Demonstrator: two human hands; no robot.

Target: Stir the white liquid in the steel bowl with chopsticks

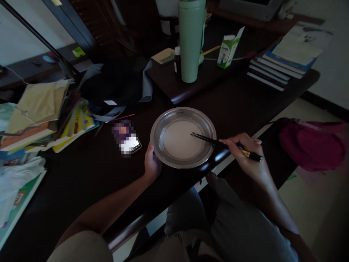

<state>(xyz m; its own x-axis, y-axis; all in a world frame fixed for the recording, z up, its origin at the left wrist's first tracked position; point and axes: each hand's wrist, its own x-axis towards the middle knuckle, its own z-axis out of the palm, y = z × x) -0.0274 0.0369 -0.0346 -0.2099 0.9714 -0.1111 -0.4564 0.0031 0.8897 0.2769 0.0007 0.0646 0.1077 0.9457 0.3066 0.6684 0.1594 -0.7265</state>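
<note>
A round stainless steel bowl rests near the front edge of the dark table, with cloudy whitish liquid inside. My left hand grips the bowl at its lower left side; the fingers are partly hidden beneath the rim. In my right hand is a pair of black chopsticks with gold-patterned ends. They reach over the bowl's right rim, their tips close together at the liquid. Whether the tips dip below the surface is hard to make out.
Left of the bowl lies a phone with a blurred screen. A tall green tumbler, a dark bottle and a green-white carton stand behind. Books are piled left and right. A black bag sits back left.
</note>
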